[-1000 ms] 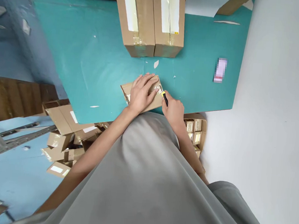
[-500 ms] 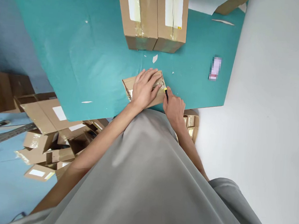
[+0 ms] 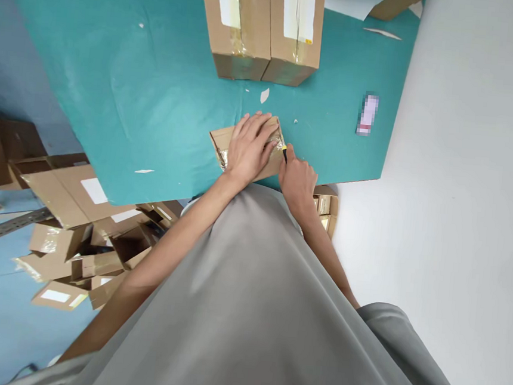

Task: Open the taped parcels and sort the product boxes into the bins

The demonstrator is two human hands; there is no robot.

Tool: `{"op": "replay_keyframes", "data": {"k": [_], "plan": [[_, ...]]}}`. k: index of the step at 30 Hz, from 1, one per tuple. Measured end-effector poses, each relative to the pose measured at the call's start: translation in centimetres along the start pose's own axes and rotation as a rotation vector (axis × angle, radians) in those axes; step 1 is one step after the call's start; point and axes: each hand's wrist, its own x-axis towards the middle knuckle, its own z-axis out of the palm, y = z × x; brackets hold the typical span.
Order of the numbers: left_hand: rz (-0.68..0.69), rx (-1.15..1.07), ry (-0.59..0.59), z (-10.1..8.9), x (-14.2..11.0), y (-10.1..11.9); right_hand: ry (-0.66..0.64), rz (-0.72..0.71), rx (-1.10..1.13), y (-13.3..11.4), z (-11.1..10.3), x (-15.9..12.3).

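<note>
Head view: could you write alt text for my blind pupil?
The left hand lies on a small brown cardboard box; the right hand holds a yellow-and-black tool at its edge. Two larger taped brown cardboard boxes sit beyond on the teal table.

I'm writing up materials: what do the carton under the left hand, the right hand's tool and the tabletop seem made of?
Carton: matte brown cardboard, by its folded edges; the glinting tape on it is probably plastic.
Tool: black and yellow, perhaps plastic by its color; finish unclear.
Tabletop: green, lightly glossy, perhaps vinyl, given its wrinkles.
</note>
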Motion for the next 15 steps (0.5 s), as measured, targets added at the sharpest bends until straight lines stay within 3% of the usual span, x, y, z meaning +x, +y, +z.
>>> {"op": "replay_keyframes", "data": {"k": [9,15], "plan": [[0.009,0.032,0.001,0.1,0.1,0.0,-0.075,0.079,-0.051,1.8,0.8,-3.4],[0.017,0.085,0.001,-1.8,-0.9,-0.5,0.021,-0.047,0.039,4.2,1.2,-4.7]]}}
